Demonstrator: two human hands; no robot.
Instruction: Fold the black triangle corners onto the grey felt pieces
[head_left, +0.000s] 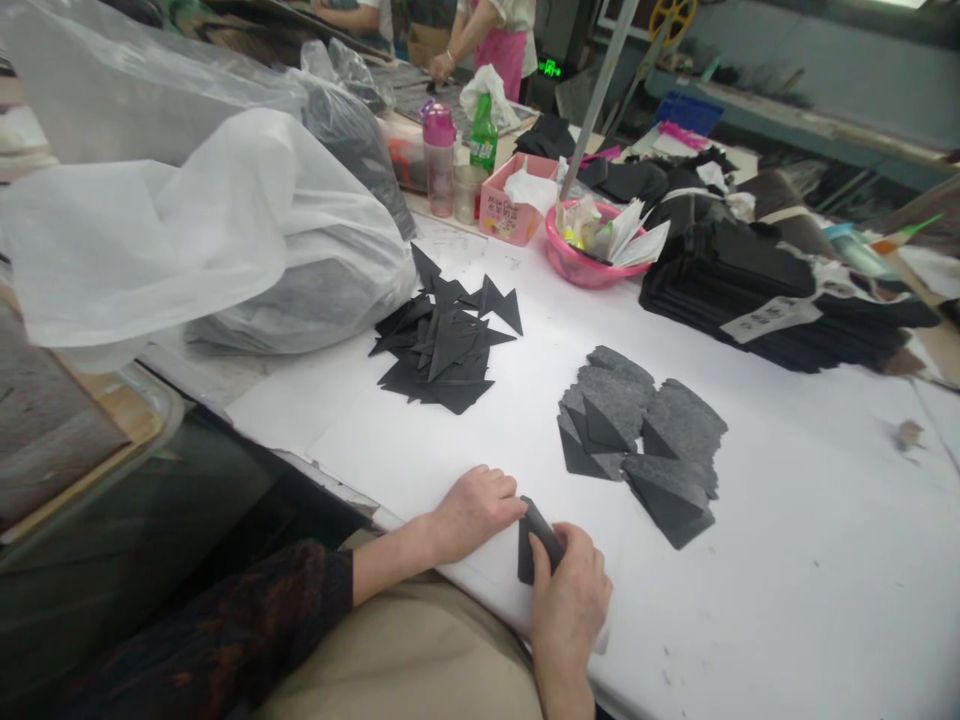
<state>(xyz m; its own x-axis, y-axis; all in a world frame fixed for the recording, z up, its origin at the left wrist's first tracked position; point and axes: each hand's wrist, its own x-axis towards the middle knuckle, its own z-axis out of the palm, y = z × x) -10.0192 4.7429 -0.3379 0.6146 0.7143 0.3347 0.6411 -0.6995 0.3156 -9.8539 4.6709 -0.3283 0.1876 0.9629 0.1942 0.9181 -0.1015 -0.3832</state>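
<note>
A dark piece of material (534,540) with a folded-over edge lies at the front edge of the white table (810,590). My left hand (480,510) has its fingers closed at the piece's upper left corner. On the right side, my right hand (571,580) grips the same piece between thumb and fingers. Beyond my left hand is a loose heap of black pointed pieces (446,350). Farther right, several grey pieces (611,395) lie overlapping, with black triangular flaps showing among them.
Plastic bags (300,240) bulge at the left. Behind the heap stand a pink-lidded bottle (439,160), a green bottle (484,135), a pink box (514,205) and a pink basin (585,268). Stacked black material (750,280) lies right, below a slanted pole (600,95). People work at the back.
</note>
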